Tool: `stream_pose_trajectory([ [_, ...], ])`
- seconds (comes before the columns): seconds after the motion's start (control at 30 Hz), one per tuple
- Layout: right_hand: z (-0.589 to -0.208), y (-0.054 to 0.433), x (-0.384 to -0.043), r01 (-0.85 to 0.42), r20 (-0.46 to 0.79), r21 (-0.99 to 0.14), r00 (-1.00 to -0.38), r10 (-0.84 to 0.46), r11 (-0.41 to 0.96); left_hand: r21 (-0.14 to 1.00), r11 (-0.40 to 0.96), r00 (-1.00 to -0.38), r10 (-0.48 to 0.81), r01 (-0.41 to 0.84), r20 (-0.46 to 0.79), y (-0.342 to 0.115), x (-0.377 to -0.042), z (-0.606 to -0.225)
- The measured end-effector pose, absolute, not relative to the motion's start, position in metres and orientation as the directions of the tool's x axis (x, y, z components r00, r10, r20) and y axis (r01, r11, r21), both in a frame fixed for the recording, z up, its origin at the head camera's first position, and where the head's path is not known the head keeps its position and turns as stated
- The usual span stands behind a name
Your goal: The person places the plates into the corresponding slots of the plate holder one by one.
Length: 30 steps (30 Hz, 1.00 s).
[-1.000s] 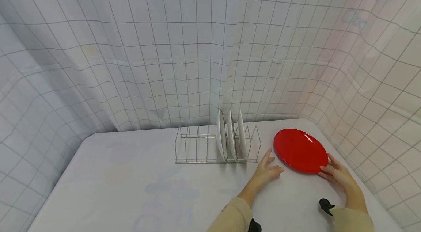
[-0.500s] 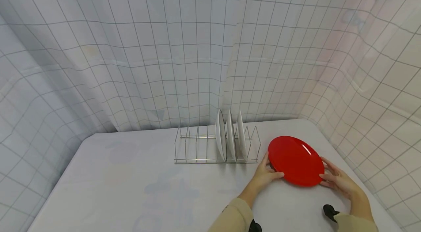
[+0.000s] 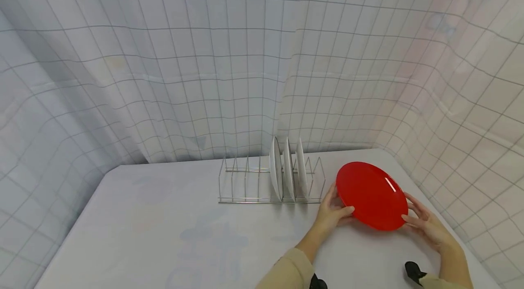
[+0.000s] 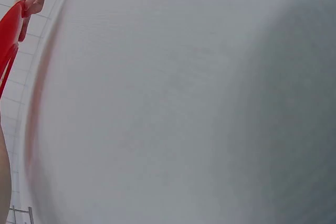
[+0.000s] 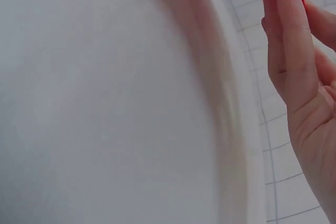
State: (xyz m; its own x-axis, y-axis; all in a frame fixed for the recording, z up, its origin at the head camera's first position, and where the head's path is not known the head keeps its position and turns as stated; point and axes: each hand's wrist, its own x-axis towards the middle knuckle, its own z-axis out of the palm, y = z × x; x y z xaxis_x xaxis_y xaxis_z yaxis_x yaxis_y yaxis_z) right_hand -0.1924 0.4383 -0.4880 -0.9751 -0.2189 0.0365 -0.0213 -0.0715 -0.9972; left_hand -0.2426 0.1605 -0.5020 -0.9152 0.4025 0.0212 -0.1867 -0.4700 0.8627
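Worktop (image 3: 155, 225): wire dish rack (image 3: 245, 203) far centre, three white plates (image 3: 274, 170) standing in it.
Red plate (image 3: 371, 195): right of rack, tilted, apparently raised.
Left hand (image 3: 329, 213): fingers pinching near-left rim.
Right hand (image 3: 427, 227): fingers pinching right rim.
Change: left hand, off the plate a second ago, now grips; judged a two-handed hold.

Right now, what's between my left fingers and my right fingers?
A red plate, its rim held at either side by your left fingers and right fingers; the head view shows this.
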Motion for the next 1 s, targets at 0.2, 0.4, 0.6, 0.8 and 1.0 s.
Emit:
stream_pose_trajectory([
  [0.2,-0.466,0.427,-0.199,-0.114,0.141,-0.987,-0.95,-0.277,-0.111,0.806,-0.548,-0.886,0.459,-0.223,0.066,0.154,-0.244,-0.474],
  [0.4,-0.439,0.409,-0.21,-0.191,0.249,-0.96,-0.914,-0.319,-0.203,0.765,-0.615,-0.872,0.463,-0.189,0.157,0.138,-0.249,-0.436],
  [0.6,-0.417,0.388,-0.223,-0.204,0.27,-0.955,-0.897,-0.349,-0.216,0.805,-0.588,-0.889,0.409,-0.082,0.208,0.116,-0.251,-0.397],
  [0.8,-0.403,0.363,-0.239,-0.2,0.259,-0.962,-0.882,-0.393,-0.186,0.827,-0.56,-0.889,0.354,0.048,0.291,0.084,-0.256,-0.366],
  [1.0,-0.407,0.338,-0.255,-0.204,0.233,-0.973,-0.872,-0.43,-0.113,0.835,-0.52,-0.89,0.276,0.18,0.363,0.039,-0.261,-0.343],
])
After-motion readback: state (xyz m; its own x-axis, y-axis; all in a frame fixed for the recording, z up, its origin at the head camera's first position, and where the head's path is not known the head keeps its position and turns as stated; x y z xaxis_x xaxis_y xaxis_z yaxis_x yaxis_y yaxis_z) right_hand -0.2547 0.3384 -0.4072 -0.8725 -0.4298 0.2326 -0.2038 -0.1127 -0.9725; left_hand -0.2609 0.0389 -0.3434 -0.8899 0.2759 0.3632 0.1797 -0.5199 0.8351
